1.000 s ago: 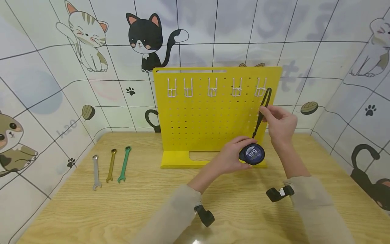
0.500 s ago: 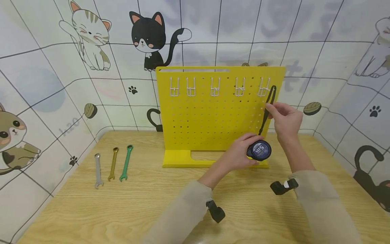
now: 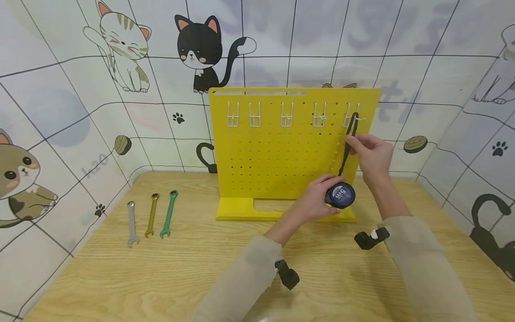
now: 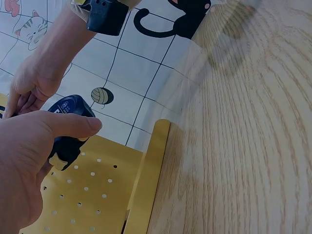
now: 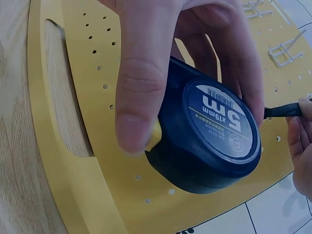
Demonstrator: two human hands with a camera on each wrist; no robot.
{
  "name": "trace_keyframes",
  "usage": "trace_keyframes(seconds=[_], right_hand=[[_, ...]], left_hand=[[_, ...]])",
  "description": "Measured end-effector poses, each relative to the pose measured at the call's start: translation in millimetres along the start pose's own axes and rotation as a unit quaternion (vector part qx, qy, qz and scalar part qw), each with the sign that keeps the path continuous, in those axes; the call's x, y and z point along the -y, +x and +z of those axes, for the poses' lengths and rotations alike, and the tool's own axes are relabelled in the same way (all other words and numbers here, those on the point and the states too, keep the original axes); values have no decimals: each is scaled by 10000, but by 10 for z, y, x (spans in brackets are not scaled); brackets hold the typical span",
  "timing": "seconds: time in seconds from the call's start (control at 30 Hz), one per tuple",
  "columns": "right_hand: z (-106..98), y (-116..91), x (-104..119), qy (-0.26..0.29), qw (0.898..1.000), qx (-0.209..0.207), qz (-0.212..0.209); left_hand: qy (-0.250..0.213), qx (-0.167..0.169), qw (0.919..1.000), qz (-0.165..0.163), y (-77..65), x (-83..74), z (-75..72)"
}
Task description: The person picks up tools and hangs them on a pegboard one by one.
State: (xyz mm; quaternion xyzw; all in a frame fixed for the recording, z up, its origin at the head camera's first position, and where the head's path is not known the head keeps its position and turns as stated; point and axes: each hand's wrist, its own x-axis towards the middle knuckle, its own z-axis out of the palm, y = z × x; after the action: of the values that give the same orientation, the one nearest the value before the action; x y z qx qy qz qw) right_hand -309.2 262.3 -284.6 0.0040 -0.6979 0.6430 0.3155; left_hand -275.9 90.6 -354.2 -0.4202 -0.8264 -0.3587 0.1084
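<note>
My left hand [image 3: 315,199] grips a round dark blue tape measure [image 3: 341,195] marked 5m, thumb on one side and fingers on the other. The right wrist view shows the tape measure [image 5: 214,131] close up, its label upside down. From it a black wrist strap [image 3: 346,154] runs upward. Thumb and fingers of my right hand [image 3: 374,156] pinch this strap below its loop. The loop's top lies in front of the rightmost white wire hook [image 3: 348,117] on a yellow pegboard [image 3: 281,152]; whether the prong passes through it, I cannot tell.
Several more white hooks [image 3: 286,117] line the pegboard's upper part. Silver [image 3: 132,223], gold [image 3: 151,215] and green wrenches [image 3: 168,214] lie on the left of the wooden table [image 3: 181,268]. Cat-patterned wall covering [image 3: 265,44] rises behind and at both sides.
The strap loop has shifted left relative to the pegboard, from beside the rightmost hook to in front of it. Both hands moved slightly with it, keeping hold of strap and tape measure.
</note>
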Motion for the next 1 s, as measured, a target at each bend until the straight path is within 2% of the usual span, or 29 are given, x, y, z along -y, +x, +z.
trace_keyframes(seconds=[0.23,0.4,0.47,0.67,0.8,0.9,1.0], right_hand=[[30,40,-52,-78,9998,66,187],[57,61,-126,-327,9991,120,226],[66,65,-157,-427,9989,88,179],[62,68,-209,-127,9996,232,84],[59,64,-219,-345,9990,296,-25],[55,58,-219,-434,9984,373,-30],[48,43,-227,-639,9969,468,-6]], left_hand=[[-66,-52,9998,-160,8,108,32],[-24,-78,9998,-171,-2,201,72],[11,-82,9998,-156,2,242,93],[31,-154,9996,-253,20,340,162],[140,-286,9993,-170,36,390,206],[490,-357,9982,1,56,427,247],[1001,-290,9945,46,70,438,286]])
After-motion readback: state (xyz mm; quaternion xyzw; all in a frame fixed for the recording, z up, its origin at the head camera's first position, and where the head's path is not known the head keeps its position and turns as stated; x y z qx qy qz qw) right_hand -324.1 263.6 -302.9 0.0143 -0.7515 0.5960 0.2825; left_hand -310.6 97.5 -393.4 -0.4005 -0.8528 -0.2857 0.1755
